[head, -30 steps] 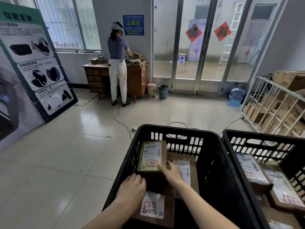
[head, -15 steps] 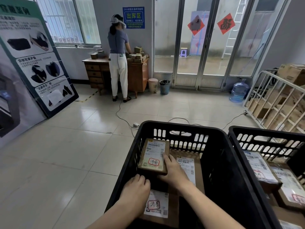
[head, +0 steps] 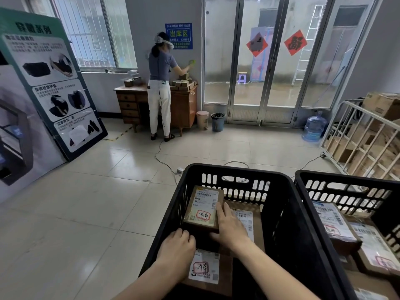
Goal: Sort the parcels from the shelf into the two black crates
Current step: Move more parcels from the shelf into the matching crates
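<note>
In the left black crate [head: 238, 171] a small brown parcel [head: 202, 207] with a white label and a red stamp sits at the far left, on top of other parcels. My left hand [head: 176, 247] has its fingers curled against the parcel's near edge. My right hand [head: 229, 228] lies with straight fingers along its right edge. Below them are a labelled parcel [head: 204, 267] and another parcel [head: 249, 215]. The right black crate [head: 346, 178] holds several labelled parcels [head: 333, 221].
A white metal rack [head: 346, 135] with cardboard boxes stands at the right. A person [head: 160, 83] works at a wooden desk [head: 184, 105] by the far wall; a cable [head: 164, 163] runs over the floor. A poster board [head: 47, 83] leans at left. A water bottle [head: 313, 126] stands by the doors.
My right hand has slid further up the small parcel's right edge. My left hand stays at its near edge. The person at the desk has raised an arm.
</note>
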A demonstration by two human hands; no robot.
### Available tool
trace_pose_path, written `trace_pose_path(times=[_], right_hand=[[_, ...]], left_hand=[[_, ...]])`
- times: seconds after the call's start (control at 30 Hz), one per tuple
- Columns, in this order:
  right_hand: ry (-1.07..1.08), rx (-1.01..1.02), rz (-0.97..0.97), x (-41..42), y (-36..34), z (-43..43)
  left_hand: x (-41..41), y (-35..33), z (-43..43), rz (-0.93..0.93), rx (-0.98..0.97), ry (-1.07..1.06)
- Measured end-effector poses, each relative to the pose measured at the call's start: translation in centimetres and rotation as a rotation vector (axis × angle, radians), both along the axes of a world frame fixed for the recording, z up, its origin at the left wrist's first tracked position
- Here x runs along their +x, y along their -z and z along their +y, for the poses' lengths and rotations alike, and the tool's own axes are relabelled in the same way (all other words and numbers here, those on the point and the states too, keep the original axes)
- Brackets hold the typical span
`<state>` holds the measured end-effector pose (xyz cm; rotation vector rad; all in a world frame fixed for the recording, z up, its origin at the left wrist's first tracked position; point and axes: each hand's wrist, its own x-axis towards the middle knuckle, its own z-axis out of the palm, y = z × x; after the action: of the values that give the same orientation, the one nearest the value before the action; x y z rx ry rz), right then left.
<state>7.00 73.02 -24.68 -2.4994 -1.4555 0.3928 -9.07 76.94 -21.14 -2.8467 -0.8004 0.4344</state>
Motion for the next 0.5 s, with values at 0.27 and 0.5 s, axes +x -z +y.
trace_pose_path(times=[0.27, 0.5], right_hand=[[-0.056, 0.053, -0.08, 0.0, -3.0, -5.3], [-0.11, 0.113, -0.163, 0.5, -5.5, -11.0]], left_hand=[[0.1, -1.0, -1.6, -0.034, 0.028, -0.008], [1.5, -3.2, -4.3, -0.153, 0.036, 0.012]])
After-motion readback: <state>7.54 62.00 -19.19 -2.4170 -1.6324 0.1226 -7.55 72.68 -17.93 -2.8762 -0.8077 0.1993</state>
